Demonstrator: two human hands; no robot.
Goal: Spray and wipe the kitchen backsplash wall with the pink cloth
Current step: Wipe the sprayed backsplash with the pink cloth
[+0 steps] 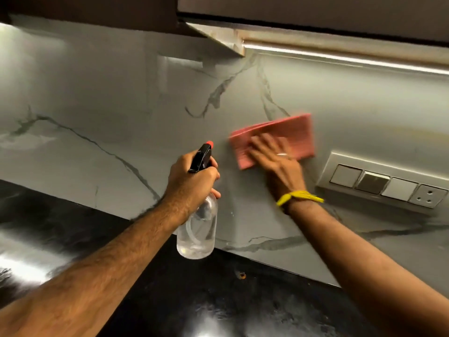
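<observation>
Meanwhile the right hand (279, 161) presses the folded pink cloth (272, 139) flat-fingered against the grey marble backsplash (121, 98); left hand (192, 176) fingers grip the clear spray bottle (198, 229).

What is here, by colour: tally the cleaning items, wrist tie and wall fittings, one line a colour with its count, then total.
Pink: 1, the pink cloth under the right hand
Clear with black head: 1, the spray bottle in the left hand
Yellow: 1, the wrist tie
White: 1, the switch panel
Total: 4
</observation>
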